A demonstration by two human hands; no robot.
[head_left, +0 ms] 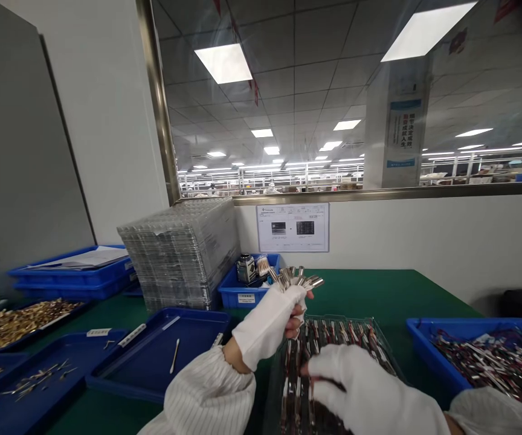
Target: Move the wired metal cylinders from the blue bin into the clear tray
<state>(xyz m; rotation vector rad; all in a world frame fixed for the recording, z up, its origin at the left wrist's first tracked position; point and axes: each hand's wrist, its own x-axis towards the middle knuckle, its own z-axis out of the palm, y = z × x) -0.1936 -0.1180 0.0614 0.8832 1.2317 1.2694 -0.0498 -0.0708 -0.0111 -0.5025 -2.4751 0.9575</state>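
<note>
My left hand (272,317), in a white glove with bare fingertips, is closed around a bunch of silvery metal tubes (293,278). Their open ends fan out above the fist. Below, a clear plastic tray (390,350) holds rows of slim metal parts with dark red wires (318,332). My right hand (363,386), gloved likewise, reaches over the middle of this tray. Its thumb and fingers look apart close to the parts, and no held piece can be made out; the fingertips are somewhat blurred. The hand covers part of the rows.
At right stands a blue bin (442,356) of loose wired parts. Left are a blue tray (125,368) with a cotton swab (174,356), another tray (68,393) of small pins, and brass-coloured pieces (20,320). Stacked clear trays (183,254) and a small blue box (243,296) stand behind.
</note>
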